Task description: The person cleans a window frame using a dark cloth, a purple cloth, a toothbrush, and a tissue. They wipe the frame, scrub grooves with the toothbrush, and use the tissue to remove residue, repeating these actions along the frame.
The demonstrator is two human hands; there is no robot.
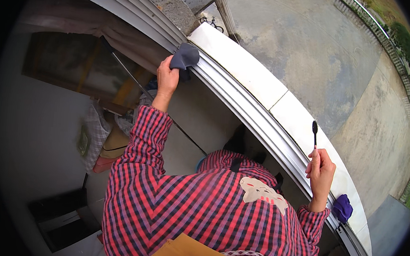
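A dark grey cloth (186, 56) is bunched in my left hand (168, 75), whose fingers are closed on it at the upper end of a white window track (238, 98). My right hand (321, 173) grips a toothbrush (314, 130) by its handle. Its black head points up, away from my fist, over the white sill (260, 81); whether it touches the sill I cannot tell. Just beyond my right wrist, a crumpled purple cloth (342, 208) lies on the sill beside the track.
Beyond the sill lies a concrete yard (305, 54) far below, with a railing (396, 48) along its edge. Indoors, a long thin pole (128, 72) slants down behind my left arm. Several bags (113, 143) are on the left, near a dark framed opening (68, 218).
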